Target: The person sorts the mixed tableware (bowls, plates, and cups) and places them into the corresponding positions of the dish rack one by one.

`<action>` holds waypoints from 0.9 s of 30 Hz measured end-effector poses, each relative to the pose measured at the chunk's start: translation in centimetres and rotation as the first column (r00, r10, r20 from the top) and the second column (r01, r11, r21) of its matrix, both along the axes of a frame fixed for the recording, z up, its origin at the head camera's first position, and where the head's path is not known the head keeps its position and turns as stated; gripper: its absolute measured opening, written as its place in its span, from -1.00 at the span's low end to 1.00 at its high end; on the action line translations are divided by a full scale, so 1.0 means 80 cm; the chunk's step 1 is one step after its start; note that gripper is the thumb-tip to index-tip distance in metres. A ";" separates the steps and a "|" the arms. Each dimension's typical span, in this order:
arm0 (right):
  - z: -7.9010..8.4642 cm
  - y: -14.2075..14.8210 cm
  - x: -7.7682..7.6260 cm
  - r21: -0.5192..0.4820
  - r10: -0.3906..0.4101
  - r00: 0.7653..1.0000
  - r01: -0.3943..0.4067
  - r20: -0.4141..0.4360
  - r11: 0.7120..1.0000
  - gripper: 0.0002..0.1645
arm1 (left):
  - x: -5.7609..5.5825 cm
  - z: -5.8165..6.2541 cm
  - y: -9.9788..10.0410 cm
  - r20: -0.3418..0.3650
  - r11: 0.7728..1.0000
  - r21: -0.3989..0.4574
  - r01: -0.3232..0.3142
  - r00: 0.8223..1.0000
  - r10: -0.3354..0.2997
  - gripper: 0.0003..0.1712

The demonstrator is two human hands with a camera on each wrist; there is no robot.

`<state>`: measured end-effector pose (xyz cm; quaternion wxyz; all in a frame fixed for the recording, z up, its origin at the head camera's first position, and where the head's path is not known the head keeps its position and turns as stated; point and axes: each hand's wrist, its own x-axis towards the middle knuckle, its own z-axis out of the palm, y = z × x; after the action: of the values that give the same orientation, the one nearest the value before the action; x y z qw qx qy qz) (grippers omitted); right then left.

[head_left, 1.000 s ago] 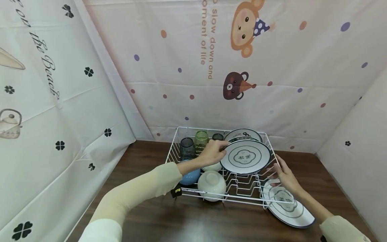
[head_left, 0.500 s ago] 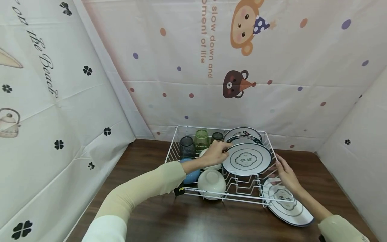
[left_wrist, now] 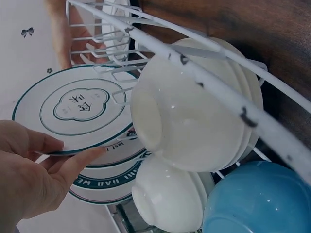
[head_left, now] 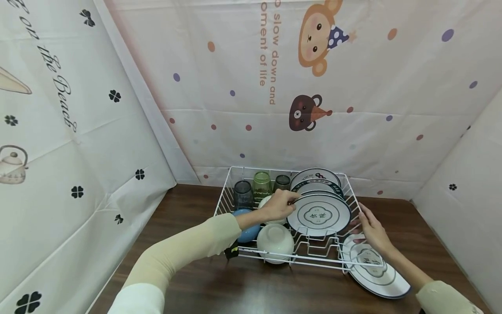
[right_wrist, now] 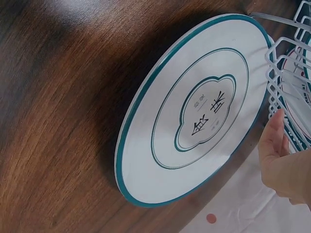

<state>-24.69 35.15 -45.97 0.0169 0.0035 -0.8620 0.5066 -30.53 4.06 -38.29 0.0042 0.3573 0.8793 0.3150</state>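
My left hand [head_left: 277, 206] pinches the left rim of a white dinner plate [head_left: 317, 224] with a dark green edge, thumb on one face and fingers on the other. In the left wrist view that plate [left_wrist: 80, 107] stands tilted in the wire slots, in front of more plates [left_wrist: 104, 182]. At the right side of the white dish rack [head_left: 313, 262], my right hand [head_left: 373, 231] holds the wire side; some of its fingers are hidden behind the wires. Below this hand, another plate [right_wrist: 204, 116] lies on the table, partly under the rack's edge in the head view.
White bowls [head_left: 275, 242] and a blue bowl [head_left: 248, 233] sit upside down in the rack's left half. Behind them stand a grey glass [head_left: 243, 194], a green glass [head_left: 261, 183] and a dark glass [head_left: 281, 182]. A printed cloth wall [head_left: 235, 139] rises behind the dark wooden table [head_left: 219, 283].
My left hand has brought the front plate forward and down, away from the plates behind, and more of the second plate's patterned rim shows. The right hand stays at the rack's side.
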 end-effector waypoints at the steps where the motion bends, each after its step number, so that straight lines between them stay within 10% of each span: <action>1: 0.000 0.000 0.000 0.000 0.002 1.000 -0.002 -0.001 1.000 -0.30 | 0.000 0.000 -0.001 -0.007 1.000 0.002 0.011 1.000 -0.011 -0.57; 27: 0.002 -0.001 0.001 -0.019 0.007 1.000 -0.007 0.025 1.000 -0.30 | -0.003 -0.008 0.001 0.038 0.995 -0.053 0.087 0.996 -0.085 -0.50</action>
<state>-24.60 35.08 -45.79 0.0045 -0.0001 -0.8572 0.5150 -30.79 4.12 -38.95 0.0433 0.3888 0.8711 0.2970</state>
